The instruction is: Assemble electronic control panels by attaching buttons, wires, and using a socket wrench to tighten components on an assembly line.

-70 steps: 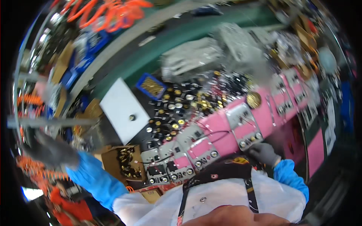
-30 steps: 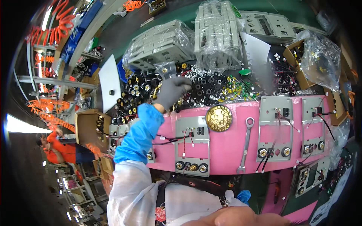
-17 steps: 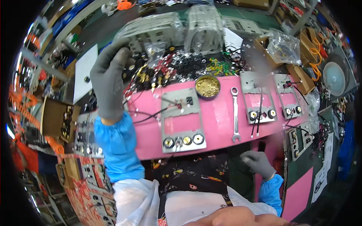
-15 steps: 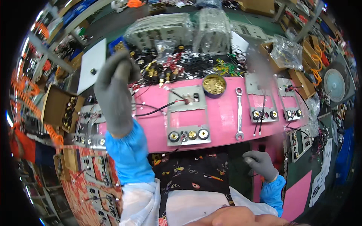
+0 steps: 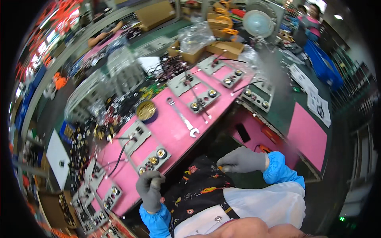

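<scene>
My left hand (image 5: 150,191), in a grey glove with a blue sleeve cover, is held at the near edge of the pink bench top (image 5: 178,137). Its fingers are curled together; anything inside them is hidden. Just beyond it lies a grey metal panel (image 5: 131,146) with a cutout, black cable and a row of round fittings (image 5: 161,153). My right hand (image 5: 243,160), likewise gloved, hovers over my lap beside the dark patterned apron (image 5: 194,182). Its fingers are stretched out close together, with nothing visible in them.
A wrench (image 5: 182,117) and a tub of brass parts (image 5: 147,112) lie beyond the panel. More panels (image 5: 184,85) line the bench. Wrapped panels (image 5: 89,95) and loose fittings fill the back. A fan (image 5: 258,23) and people (image 5: 312,22) are farther off.
My view has turned to the right. My left hand has come back from the loose parts to the bench's near edge. My right hand has moved over my lap, its fingers straighter.
</scene>
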Tool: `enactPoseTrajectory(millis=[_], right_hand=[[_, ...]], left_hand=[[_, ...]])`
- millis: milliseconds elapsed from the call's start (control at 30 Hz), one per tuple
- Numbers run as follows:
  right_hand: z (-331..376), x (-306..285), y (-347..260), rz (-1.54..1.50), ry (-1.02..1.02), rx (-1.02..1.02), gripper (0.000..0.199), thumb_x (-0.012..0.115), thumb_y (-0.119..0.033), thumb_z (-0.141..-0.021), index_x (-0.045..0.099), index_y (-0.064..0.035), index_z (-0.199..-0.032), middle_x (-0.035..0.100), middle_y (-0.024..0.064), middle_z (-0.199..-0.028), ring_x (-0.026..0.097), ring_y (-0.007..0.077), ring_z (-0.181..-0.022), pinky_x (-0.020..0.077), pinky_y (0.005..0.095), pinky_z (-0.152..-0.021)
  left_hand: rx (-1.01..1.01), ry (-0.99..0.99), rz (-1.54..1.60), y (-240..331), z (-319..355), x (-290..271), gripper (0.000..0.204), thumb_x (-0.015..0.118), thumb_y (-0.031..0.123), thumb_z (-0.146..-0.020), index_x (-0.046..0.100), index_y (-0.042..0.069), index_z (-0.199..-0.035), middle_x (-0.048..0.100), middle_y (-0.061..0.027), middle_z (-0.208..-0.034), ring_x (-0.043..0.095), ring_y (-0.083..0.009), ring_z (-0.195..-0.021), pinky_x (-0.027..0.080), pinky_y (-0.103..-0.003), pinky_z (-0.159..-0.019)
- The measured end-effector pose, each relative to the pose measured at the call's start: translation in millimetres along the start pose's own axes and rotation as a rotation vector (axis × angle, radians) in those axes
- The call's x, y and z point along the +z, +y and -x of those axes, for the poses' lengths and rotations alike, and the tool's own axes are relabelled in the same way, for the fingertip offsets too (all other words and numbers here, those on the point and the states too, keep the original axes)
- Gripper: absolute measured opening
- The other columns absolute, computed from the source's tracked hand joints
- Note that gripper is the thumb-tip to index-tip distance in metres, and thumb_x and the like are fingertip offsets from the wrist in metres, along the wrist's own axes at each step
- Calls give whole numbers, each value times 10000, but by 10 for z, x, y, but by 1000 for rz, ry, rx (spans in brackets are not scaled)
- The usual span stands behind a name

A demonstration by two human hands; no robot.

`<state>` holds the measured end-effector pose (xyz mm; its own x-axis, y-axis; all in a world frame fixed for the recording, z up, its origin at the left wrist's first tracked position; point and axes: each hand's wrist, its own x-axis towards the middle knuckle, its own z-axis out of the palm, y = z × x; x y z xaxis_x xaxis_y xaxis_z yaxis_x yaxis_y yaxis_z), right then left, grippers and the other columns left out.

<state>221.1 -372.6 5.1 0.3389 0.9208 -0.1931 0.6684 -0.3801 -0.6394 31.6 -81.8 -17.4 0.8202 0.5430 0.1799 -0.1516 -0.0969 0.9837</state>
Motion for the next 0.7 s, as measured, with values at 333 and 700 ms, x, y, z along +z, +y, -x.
enactPoseTrajectory(millis=[333,700], right_hand=[[268,-383,145,-25,151,189,318,621,-343,-912,650,-143,-1158,695,111,-954,671,319,-856,524,432,-721],[119,-887,557,121,257,-8,356,609,-382,-915,634,-143,-1177,684,109,-918,666,309,-869,524,443,-706]], left_hand=[[-4,-297,-157,-179,-18,280,191,686,185,-904,659,-5,-902,649,-79,-832,604,-158,-753,483,-281,-690],[-80,-347,70,-212,-422,995,178,613,157,-936,638,-19,-925,678,-100,-859,627,-165,-765,510,-296,-707]])
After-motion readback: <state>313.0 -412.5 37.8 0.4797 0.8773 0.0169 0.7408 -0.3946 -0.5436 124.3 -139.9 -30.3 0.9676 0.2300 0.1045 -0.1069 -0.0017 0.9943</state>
